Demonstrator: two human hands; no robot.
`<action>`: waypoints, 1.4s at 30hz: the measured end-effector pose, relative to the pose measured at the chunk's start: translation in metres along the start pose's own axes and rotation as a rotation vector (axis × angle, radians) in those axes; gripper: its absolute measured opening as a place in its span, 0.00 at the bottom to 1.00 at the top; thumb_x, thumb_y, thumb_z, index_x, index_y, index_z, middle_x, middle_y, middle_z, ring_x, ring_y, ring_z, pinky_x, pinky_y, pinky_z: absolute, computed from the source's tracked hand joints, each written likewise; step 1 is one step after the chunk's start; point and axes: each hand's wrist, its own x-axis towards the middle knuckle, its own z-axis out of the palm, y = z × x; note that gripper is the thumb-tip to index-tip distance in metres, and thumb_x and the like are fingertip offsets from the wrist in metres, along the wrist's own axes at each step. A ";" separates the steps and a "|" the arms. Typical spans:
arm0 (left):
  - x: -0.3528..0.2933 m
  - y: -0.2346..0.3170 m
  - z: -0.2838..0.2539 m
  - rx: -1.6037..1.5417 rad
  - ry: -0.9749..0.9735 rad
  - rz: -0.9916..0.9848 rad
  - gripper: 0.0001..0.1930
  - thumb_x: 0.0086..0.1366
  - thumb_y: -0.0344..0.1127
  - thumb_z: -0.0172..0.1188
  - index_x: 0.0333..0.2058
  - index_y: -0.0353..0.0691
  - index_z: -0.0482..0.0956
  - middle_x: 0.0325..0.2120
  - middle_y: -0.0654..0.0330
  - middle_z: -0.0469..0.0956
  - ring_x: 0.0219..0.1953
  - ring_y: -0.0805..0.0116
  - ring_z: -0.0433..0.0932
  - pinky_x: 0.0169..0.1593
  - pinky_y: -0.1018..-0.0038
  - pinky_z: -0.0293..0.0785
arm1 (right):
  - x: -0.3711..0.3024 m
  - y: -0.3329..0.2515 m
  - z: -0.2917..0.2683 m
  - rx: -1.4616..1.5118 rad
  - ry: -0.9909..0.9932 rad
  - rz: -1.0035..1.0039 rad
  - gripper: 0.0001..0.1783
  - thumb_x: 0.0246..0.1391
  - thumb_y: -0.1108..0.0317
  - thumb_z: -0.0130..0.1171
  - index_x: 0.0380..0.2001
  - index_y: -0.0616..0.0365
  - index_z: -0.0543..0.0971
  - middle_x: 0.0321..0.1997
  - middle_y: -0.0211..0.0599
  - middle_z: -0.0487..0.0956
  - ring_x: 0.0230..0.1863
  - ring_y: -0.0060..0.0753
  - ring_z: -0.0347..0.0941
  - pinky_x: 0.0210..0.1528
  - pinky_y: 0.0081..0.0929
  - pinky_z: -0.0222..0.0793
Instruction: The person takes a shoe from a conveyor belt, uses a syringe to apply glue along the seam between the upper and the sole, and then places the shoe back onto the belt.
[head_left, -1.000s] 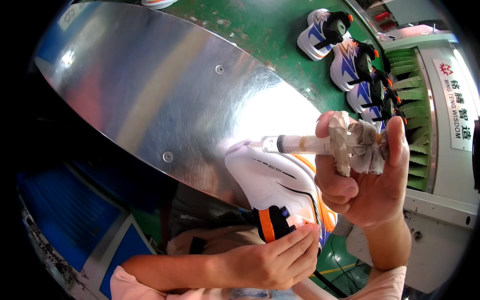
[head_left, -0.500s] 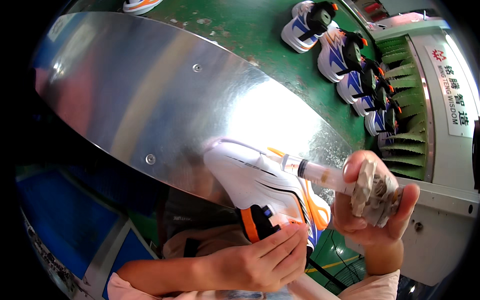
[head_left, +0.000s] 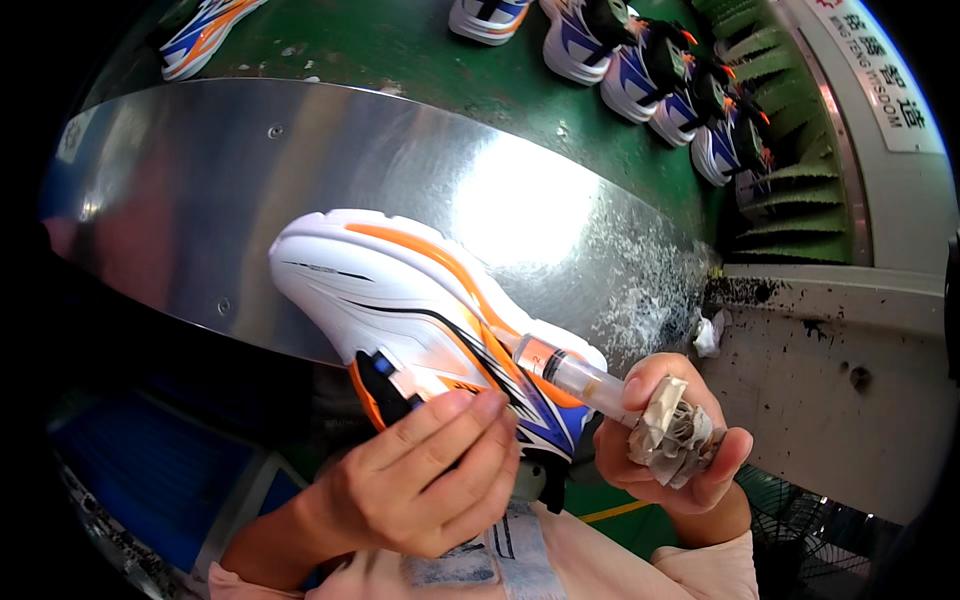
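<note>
My left hand (head_left: 430,480) is closed on the collar of a white sneaker (head_left: 400,290) with orange, blue and black markings. The shoe lies tilted on its side, toe to the far left and heel toward me, its thick white sole side facing away. In my right hand (head_left: 670,440) is a clear syringe (head_left: 582,380), its plunger end wrapped in crumpled, pale tape-like material. The fine tip meets or nearly meets the line between the shoe's upper and sole, around mid-foot; exact contact is hard to make out. My left fingers hide part of the collar.
A shiny metal plate (head_left: 340,150) lies under the shoe's front. Beyond it, a green surface (head_left: 400,50) carries several similar sneakers (head_left: 630,85). At the right stands a pale machine (head_left: 830,370) with a green fringed curtain (head_left: 800,190); a white scrap (head_left: 710,333) sits beside it.
The sneaker has turned, so more of its sole side shows. The syringe tip has moved along the sole line toward the heel. The whole view has shifted; both hands keep their hold.
</note>
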 end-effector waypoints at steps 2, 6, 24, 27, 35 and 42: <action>0.000 0.002 0.002 -0.001 0.000 0.001 0.07 0.53 0.27 0.59 0.33 0.38 0.77 0.36 0.56 0.80 0.43 0.57 0.79 0.50 0.63 0.74 | -0.010 0.007 -0.004 0.022 -0.003 -0.014 0.52 0.42 0.26 0.50 0.53 0.67 0.61 0.35 0.35 0.70 0.32 0.20 0.65 0.34 0.17 0.63; 0.004 0.002 0.001 0.023 -0.044 -0.004 0.06 0.55 0.27 0.59 0.33 0.38 0.77 0.37 0.56 0.80 0.45 0.58 0.79 0.51 0.64 0.74 | -0.031 0.012 -0.016 0.045 -0.032 0.017 0.52 0.44 0.28 0.50 0.54 0.68 0.60 0.36 0.35 0.71 0.34 0.19 0.66 0.36 0.17 0.63; 0.059 -0.003 -0.005 0.067 -0.278 -0.020 0.17 0.65 0.42 0.52 0.37 0.31 0.76 0.36 0.47 0.79 0.42 0.47 0.79 0.49 0.55 0.75 | -0.046 0.073 -0.098 0.443 -0.129 -0.242 0.53 0.43 0.26 0.50 0.51 0.71 0.61 0.30 0.36 0.71 0.27 0.19 0.67 0.27 0.16 0.64; 0.070 -0.003 -0.006 0.074 -0.318 -0.043 0.19 0.64 0.45 0.53 0.38 0.30 0.76 0.36 0.47 0.79 0.43 0.47 0.79 0.50 0.55 0.74 | -0.044 0.077 -0.104 0.464 -0.141 -0.212 0.53 0.43 0.27 0.51 0.52 0.71 0.60 0.31 0.35 0.71 0.28 0.19 0.67 0.27 0.15 0.63; 0.097 -0.007 -0.004 0.109 -0.446 -0.026 0.25 0.56 0.48 0.62 0.40 0.28 0.76 0.38 0.45 0.78 0.44 0.47 0.78 0.52 0.54 0.73 | -0.047 0.087 -0.110 0.535 -0.104 -0.191 0.53 0.44 0.28 0.53 0.56 0.68 0.59 0.35 0.35 0.71 0.34 0.19 0.66 0.35 0.17 0.64; 0.114 -0.012 -0.002 0.152 -0.525 0.031 0.27 0.50 0.46 0.65 0.42 0.27 0.75 0.39 0.45 0.77 0.43 0.48 0.77 0.52 0.58 0.72 | -0.052 0.103 -0.099 0.577 -0.048 -0.294 0.49 0.49 0.30 0.50 0.55 0.66 0.59 0.34 0.34 0.70 0.33 0.18 0.65 0.35 0.17 0.61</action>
